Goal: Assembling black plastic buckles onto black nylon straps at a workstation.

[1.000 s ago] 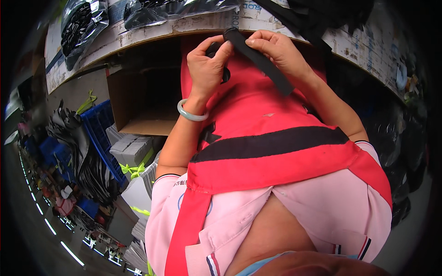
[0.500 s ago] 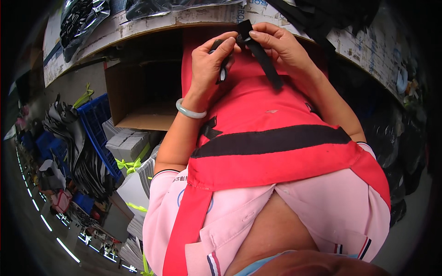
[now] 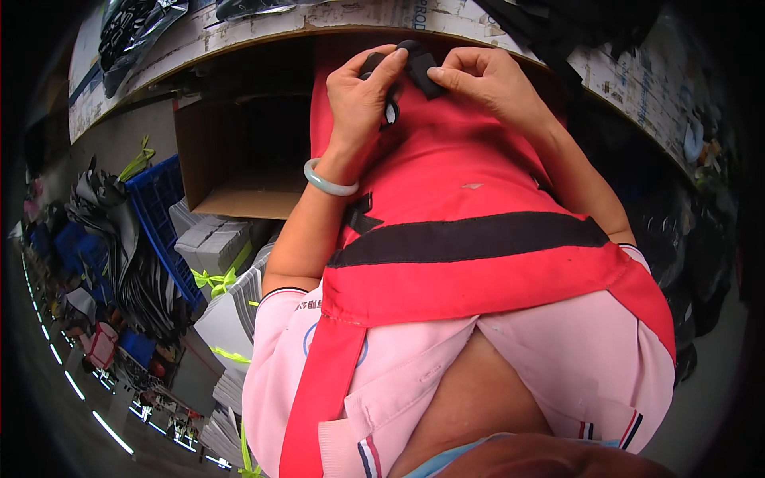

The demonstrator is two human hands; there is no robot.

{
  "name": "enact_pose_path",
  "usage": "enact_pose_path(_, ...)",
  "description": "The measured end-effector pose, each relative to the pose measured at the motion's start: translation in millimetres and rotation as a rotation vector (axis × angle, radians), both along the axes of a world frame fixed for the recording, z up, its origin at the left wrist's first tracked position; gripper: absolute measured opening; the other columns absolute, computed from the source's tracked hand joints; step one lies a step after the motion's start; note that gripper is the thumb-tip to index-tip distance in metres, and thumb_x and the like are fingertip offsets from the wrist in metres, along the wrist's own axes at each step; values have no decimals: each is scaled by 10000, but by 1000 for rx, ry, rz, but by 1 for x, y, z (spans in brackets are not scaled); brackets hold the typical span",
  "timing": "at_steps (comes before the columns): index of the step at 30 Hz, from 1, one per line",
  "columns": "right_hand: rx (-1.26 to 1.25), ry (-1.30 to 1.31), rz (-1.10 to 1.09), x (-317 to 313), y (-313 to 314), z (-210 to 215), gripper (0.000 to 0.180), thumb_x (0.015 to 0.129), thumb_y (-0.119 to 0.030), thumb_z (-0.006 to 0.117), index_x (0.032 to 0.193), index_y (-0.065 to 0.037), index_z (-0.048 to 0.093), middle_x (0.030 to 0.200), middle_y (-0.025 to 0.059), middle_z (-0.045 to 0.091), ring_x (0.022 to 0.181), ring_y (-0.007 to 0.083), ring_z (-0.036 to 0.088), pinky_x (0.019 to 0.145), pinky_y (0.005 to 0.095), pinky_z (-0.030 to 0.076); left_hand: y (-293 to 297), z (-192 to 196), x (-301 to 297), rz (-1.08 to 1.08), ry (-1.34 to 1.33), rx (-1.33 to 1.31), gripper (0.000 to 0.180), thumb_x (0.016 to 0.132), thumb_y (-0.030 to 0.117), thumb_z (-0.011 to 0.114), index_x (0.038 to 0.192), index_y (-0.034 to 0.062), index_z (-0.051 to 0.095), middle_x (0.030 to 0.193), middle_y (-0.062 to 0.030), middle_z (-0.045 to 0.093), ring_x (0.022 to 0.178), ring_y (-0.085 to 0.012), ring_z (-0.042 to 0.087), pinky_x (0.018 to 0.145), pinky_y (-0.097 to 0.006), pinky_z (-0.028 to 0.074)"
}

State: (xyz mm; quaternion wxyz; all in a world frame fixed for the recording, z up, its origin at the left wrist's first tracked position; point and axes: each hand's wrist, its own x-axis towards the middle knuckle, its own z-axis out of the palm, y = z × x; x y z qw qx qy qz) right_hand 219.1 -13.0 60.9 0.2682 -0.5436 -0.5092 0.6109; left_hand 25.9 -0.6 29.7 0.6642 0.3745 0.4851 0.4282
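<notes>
1. Head-worn left fisheye, facing steeply down the wearer's own front.
2. Pink short-sleeved fabric shirt (image 3: 558,342) nearest, lower centre; red cloth apron (image 3: 446,159) beyond; bare left hand (image 3: 362,92) and bare right hand (image 3: 494,84) farther, near top edge.
3. Very wide: worn white flat tabletop (image 3: 625,99) bows across top.
</notes>
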Motion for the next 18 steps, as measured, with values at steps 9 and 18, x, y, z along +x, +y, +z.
enact_pose_path(9, -174, 96, -49, -10, 0, -2, 274, 887, -251, 680, 701, -79, 576, 578, -79, 449, 490, 6, 347, 438, 200, 240, -7, 0, -2, 29, 15, 161, 189, 881, 96, 706, 1049, 9, 695, 692, 34, 606, 563, -16, 498, 486, -158, 344)
enact_pose_path(18, -165, 244, -187, -16, -4, -7, 236, 914, -281, 667, 846, -66, 599, 646, -43, 521, 491, 11, 407, 429, 176, 319, -8, -5, -3, -23, 40, 263, 102, 876, 44, 690, 975, 20, 695, 673, 54, 545, 564, -17, 463, 487, -176, 337)
